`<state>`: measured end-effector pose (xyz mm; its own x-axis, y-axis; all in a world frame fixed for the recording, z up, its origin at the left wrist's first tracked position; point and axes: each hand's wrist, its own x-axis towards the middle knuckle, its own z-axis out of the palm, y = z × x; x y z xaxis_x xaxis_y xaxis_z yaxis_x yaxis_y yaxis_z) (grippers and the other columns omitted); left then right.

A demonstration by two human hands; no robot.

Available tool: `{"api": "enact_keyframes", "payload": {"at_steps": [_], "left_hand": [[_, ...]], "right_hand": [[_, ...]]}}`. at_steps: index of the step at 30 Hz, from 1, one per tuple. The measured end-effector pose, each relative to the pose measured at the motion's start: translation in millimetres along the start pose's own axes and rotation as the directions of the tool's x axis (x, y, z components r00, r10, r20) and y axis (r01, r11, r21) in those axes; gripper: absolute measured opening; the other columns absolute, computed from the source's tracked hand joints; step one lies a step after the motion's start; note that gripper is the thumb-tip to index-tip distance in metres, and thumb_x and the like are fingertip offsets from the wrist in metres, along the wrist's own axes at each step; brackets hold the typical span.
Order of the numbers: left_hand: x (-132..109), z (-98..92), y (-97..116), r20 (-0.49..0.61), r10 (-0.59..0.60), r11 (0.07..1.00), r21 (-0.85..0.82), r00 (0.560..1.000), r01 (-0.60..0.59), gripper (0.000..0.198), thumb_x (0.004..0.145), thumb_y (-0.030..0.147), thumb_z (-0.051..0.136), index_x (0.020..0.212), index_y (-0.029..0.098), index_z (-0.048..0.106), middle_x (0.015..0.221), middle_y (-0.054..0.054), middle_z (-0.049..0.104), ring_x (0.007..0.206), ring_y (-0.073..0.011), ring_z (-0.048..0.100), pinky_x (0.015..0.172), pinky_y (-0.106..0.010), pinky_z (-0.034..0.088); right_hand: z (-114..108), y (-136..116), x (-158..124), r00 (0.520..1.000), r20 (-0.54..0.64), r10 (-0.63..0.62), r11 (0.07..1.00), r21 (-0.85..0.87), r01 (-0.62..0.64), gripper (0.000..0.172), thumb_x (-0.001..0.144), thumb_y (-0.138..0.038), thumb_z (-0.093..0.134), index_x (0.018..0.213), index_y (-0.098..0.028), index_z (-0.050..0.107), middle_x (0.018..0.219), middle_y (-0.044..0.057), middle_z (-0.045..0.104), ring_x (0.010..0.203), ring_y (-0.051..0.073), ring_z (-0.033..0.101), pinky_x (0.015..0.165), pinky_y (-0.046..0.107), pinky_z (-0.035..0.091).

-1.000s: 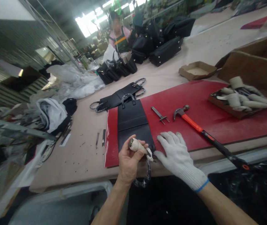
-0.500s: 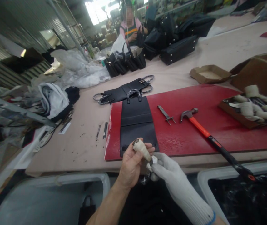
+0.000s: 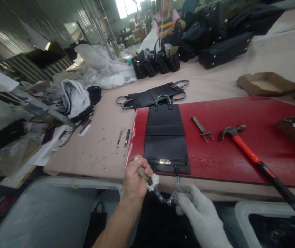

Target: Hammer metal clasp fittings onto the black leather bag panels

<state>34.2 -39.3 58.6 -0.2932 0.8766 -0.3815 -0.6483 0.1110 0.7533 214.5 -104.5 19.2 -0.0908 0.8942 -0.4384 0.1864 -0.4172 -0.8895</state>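
Right grip (image 3: 197,208) newly at handle (image 3: 164,200), left grip (image 3: 136,177) tight around wrapped tool (image 3: 143,173).

White glare fills the window (image 3: 127,8) atop an otherwise dim view, a metal plate (image 3: 165,162) glints on the black panel (image 3: 165,145), a faint sheen lies on the red board (image 3: 209,156), and the outer edges look stretched and blurred.

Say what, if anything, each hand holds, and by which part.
The left hand holds a wrapped tool by its handle. The right hand is at the looped bag handle; whether it grips it cannot be told.
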Motion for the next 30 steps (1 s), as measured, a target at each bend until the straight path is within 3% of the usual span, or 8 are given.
{"api": "enact_keyframes", "payload": {"at_steps": [5,9,13,15,17,21,26,30], "left_hand": [[51,-55.8,72,-0.094,0.235,0.890,0.420,0.967,-0.175,0.038,0.055,0.035,0.081,0.071,0.018,0.051,0.060,0.006,0.053,0.049,-0.0087,0.049,0.045,-0.021,0.039],[95,-103.3,109,-0.154,0.483,0.486,0.866,0.862,-0.118,0.050,0.060,0.046,0.077,0.096,0.018,0.060,0.071,0.001,0.062,0.059,-0.0182,0.060,0.053,-0.028,0.049],[115,-129.8,106,0.023,0.521,0.008,0.999,0.854,-0.032,0.063,0.067,0.049,0.069,0.118,0.013,0.059,0.114,-0.016,0.068,0.105,-0.0341,0.067,0.091,-0.048,0.056],[111,-132.8,90,0.106,0.495,-0.104,0.993,0.862,-0.063,0.062,0.073,0.048,0.063,0.120,0.009,0.058,0.123,-0.022,0.065,0.119,-0.0388,0.062,0.105,-0.054,0.050],[100,-130.5,69,0.222,0.526,-0.196,0.971,0.821,-0.137,0.057,0.080,0.047,0.057,0.121,0.008,0.059,0.128,-0.026,0.062,0.128,-0.0411,0.056,0.112,-0.058,0.044],[81,-119.6,41,0.399,0.577,-0.276,0.917,0.713,-0.289,0.048,0.090,0.042,0.050,0.125,0.010,0.060,0.143,-0.025,0.053,0.139,-0.0388,0.047,0.118,-0.056,0.038],[85,-110.6,47,0.381,0.594,-0.270,0.924,0.709,-0.270,0.040,0.092,0.034,0.051,0.120,0.009,0.063,0.136,-0.025,0.058,0.133,-0.0394,0.052,0.115,-0.058,0.041],[66,-88.0,35,0.604,0.475,-0.274,0.792,0.640,-0.545,0.022,0.099,0.028,0.050,0.109,0.017,0.066,0.120,-0.014,0.067,0.116,-0.0289,0.063,0.106,-0.047,0.050]], "right_hand": [[-12,4,3,0.987,-0.108,0.123,0.984,-0.118,-0.135,0.039,0.089,-0.061,0.052,0.086,-0.024,0.063,0.067,0.000,0.066,0.069,0.022,0.065,0.072,0.036,0.049],[4,9,9,0.984,0.049,0.173,0.954,0.241,-0.180,0.044,0.082,-0.063,0.066,0.092,-0.021,0.064,0.083,0.004,0.071,0.079,0.023,0.068,0.075,0.036,0.052],[23,2,14,0.984,0.152,0.088,0.798,0.581,-0.161,0.045,0.076,-0.055,0.077,0.099,-0.018,0.063,0.089,0.006,0.070,0.076,0.021,0.065,0.069,0.033,0.051],[26,-2,14,0.993,0.114,0.035,0.791,0.604,-0.097,0.037,0.075,-0.048,0.078,0.087,-0.017,0.062,0.077,0.004,0.066,0.067,0.017,0.059,0.065,0.030,0.048],[25,-3,14,0.996,0.093,0.012,0.809,0.584,-0.064,0.033,0.076,-0.045,0.078,0.079,-0.017,0.060,0.071,0.002,0.063,0.064,0.016,0.056,0.063,0.028,0.045],[15,3,10,0.997,0.074,0.034,0.837,0.544,-0.069,0.034,0.078,-0.047,0.077,0.082,-0.017,0.062,0.075,0.004,0.065,0.067,0.018,0.059,0.064,0.029,0.046],[9,9,13,0.998,0.036,0.059,0.833,0.549,-0.069,0.038,0.080,-0.051,0.079,0.089,-0.016,0.065,0.080,0.004,0.065,0.068,0.016,0.060,0.065,0.028,0.048],[4,13,23,0.995,-0.006,0.098,0.892,0.444,-0.085,0.051,0.074,-0.061,0.078,0.095,-0.016,0.067,0.080,0.005,0.067,0.066,0.018,0.061,0.063,0.030,0.050]]}}
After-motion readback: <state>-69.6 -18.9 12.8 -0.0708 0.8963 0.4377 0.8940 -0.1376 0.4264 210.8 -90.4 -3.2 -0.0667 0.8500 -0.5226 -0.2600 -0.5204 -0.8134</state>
